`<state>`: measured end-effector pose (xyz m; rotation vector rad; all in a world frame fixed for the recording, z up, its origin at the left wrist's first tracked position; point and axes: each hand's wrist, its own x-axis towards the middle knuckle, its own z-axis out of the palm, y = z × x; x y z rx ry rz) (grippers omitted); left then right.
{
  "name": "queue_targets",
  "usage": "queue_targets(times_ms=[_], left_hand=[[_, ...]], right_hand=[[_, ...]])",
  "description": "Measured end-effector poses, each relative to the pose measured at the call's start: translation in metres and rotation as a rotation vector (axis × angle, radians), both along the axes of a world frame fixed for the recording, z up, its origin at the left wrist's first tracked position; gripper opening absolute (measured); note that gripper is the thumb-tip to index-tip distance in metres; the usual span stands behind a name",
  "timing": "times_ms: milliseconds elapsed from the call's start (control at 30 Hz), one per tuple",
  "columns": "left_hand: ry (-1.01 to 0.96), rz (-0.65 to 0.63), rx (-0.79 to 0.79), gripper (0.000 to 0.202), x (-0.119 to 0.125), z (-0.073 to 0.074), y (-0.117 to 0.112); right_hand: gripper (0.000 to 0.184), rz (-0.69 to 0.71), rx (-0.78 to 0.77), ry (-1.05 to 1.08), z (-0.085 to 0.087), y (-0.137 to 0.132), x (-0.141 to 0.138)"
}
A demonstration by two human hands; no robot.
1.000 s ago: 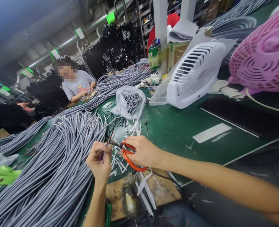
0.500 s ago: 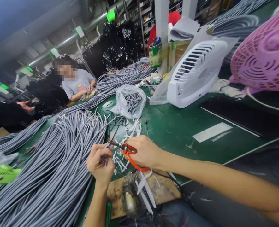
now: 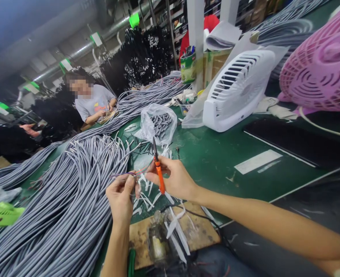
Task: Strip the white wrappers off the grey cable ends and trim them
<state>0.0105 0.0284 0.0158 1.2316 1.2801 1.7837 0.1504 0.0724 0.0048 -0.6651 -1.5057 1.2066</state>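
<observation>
My left hand (image 3: 120,198) pinches thin coloured wires (image 3: 129,174) that stick out of a grey cable end. Beside it, my right hand (image 3: 172,179) grips orange-handled scissors (image 3: 158,169), blades pointing up and away, and its fingertips also touch the wires. Both hands hover over white offcut strips (image 3: 149,192) lying on the green table (image 3: 216,157). A big heap of grey cables (image 3: 72,192) lies just left of my left hand.
A plastic bag of small dark sleeves (image 3: 158,125) sits behind the hands. A white fan (image 3: 236,88) and a pink fan (image 3: 322,65) stand at the right. A wooden board (image 3: 172,234) lies at the near edge. Another person (image 3: 92,102) works at the far left.
The scissors have turned from lying across toward my left hand to pointing upward. My right hand has risen slightly, and the thin wires are now pulled out between both hands.
</observation>
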Motion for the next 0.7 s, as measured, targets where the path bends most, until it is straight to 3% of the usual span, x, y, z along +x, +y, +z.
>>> queue_targets(times_ms=[267, 500, 600, 700], left_hand=[[0.060, 0.016, -0.086, 0.033, 0.003, -0.008, -0.003], [0.078, 0.000, -0.103, 0.032, 0.004, -0.009, -0.003], [0.072, 0.026, -0.121, 0.032, 0.003, -0.010, -0.001], [0.039, 0.078, -0.132, 0.036, 0.001, -0.011, 0.004]], right_hand=[[0.026, 0.030, -0.092, 0.216, -0.006, -0.003, -0.007], [0.029, 0.016, -0.110, 0.206, -0.006, -0.005, -0.009], [0.027, -0.057, -0.064, 0.147, -0.004, -0.001, -0.005], [0.018, -0.247, 0.020, -0.079, 0.000, 0.014, 0.007]])
